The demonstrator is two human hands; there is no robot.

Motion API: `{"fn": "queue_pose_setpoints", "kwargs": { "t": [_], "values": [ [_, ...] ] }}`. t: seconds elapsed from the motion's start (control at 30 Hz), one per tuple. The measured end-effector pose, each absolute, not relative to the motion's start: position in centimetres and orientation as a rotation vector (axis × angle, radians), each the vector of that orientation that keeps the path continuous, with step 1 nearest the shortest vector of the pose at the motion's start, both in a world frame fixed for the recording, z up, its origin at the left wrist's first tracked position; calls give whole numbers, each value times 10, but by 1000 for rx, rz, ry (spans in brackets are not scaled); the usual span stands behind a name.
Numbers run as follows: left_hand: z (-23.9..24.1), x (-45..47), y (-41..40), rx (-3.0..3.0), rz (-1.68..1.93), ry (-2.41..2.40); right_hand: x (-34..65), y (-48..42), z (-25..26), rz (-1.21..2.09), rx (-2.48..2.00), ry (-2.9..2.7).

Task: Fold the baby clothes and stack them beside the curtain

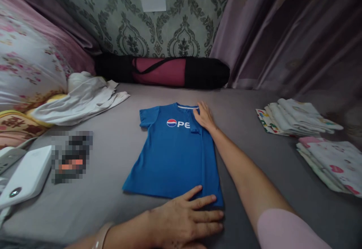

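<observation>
A blue T-shirt (pixel 172 158) with a round red, white and blue logo and white letters lies front up on the grey sheet. Its right side is folded inward, so the sleeve lies across the chest and covers part of the lettering. My left hand (pixel 188 217) rests with spread fingers on the lower right hem, partly on the sheet. At the right shoulder, by the collar, my right hand (pixel 205 115) lies flat on the folded edge. The left sleeve of the shirt sticks out to the side.
Two stacks of folded cloths, one patterned (pixel 296 117) and one pink and white (pixel 333 162), lie at right. A black and maroon long bag (pixel 161 71) lines the wall. At left are a crumpled white cloth (pixel 79 102), a white power bank (pixel 28 175) and a blurred-out item (pixel 72 158).
</observation>
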State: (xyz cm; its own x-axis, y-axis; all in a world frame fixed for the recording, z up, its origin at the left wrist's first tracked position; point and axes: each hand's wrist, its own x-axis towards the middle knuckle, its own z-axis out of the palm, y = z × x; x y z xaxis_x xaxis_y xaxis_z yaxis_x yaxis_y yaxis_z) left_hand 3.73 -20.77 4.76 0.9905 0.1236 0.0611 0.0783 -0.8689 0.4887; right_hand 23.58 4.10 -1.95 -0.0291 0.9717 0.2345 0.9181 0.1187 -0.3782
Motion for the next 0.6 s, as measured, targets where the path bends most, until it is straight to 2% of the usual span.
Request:
{"fn": "queue_pose_setpoints", "kwargs": {
  "t": [0.13,0.43,0.6],
  "values": [
    [46,18,-216,2563,180,355,252,22,-19,275,-1735,-1879],
    [11,-43,-217,2485,813,1239,261,-96,-19,187,-1658,-2294],
    [6,-64,-216,2291,916,1644,255,-147,-9,303,-1641,-2447]
  ]
}}
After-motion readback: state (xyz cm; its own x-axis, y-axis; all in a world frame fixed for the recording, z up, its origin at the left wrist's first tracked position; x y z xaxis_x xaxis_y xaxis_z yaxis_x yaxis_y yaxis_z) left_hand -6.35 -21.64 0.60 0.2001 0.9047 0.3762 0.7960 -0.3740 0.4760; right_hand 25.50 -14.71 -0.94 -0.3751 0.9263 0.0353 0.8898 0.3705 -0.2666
